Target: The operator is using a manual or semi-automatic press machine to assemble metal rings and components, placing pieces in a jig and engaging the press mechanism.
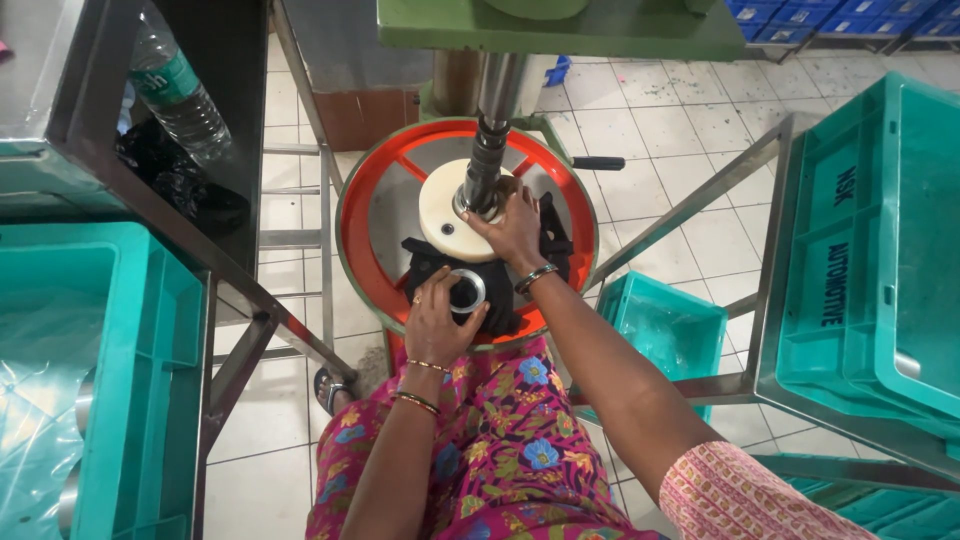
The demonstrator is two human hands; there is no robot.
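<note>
— What carried labels or print?

— A clear plastic water bottle (178,92) with a green label band lay at the upper left of the frame, on a dark steel shelf (235,60) above a crumpled black bag (170,175). At the right edge, a large teal plastic crate (880,250) showed dark lettering on its inner wall.

— And around the hands?

— A round red-rimmed metal press table (365,215) sat at the centre, under a green machine head (560,25) with a steel spindle (487,160) coming down onto a cream plastic disc (445,215). A black cloth (500,300) covered the table's lower part. The spindle hid part of the disc.

— The hands?

— The left hand (437,322) pinched a shiny steel bearing ring (467,290), fingers curled on its left rim, just below centre on the cloth. The right hand (515,228) lay on the disc at the spindle's foot, fingers narrow; I couldn't tell whether they held anything.

— Containers?

— A teal bin (140,380) at lower left was lined with clear plastic sheet (35,400), with metal rings (85,400) partly hidden at its edge. A smaller teal crate (665,325) stood on the tiled floor (680,130) right of centre, holding clear plastic.
</note>
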